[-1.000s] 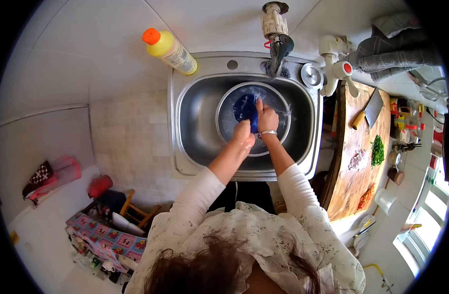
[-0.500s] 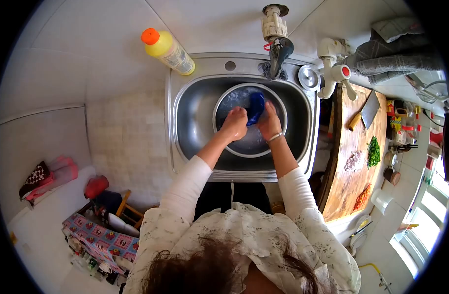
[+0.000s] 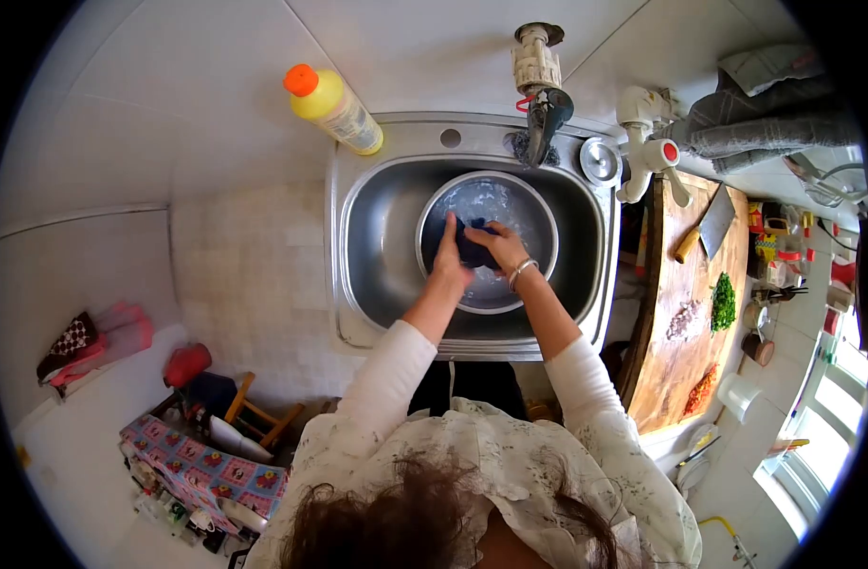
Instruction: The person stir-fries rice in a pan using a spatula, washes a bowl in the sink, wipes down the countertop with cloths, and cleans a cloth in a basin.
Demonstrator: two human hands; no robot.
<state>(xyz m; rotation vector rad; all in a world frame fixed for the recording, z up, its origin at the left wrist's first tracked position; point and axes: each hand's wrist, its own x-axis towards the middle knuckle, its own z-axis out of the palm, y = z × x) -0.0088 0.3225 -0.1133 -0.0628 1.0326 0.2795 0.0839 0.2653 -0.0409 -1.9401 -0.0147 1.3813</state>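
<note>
A dark blue cloth [image 3: 474, 250], wet and bunched up, is between my two hands over a round metal basin [image 3: 420, 224]. Sudsy water shows in the basin, which sits inside the steel sink [image 3: 369, 213]. My left hand [image 3: 449, 254] presses against the cloth's left side, its fingers together and pointing away from me. From the right, my right hand [image 3: 503, 250] has its fingers wrapped over the cloth, and a bracelet circles that wrist. Part of the cloth is hidden behind the fingers.
A yellow bottle [image 3: 344, 116] with an orange cap stands at the sink's back left corner. Behind the basin are a tap [image 3: 548, 114] and a strainer [image 3: 601, 161]. Rightward, a wooden board [image 3: 671, 370] carries a cleaver [image 3: 713, 223] and chopped greens [image 3: 724, 302].
The cloth went from hanging stretched above my hands to a compact bunch between them. My left hand opened from a fist to straighter fingers; my right hand closed over the cloth.
</note>
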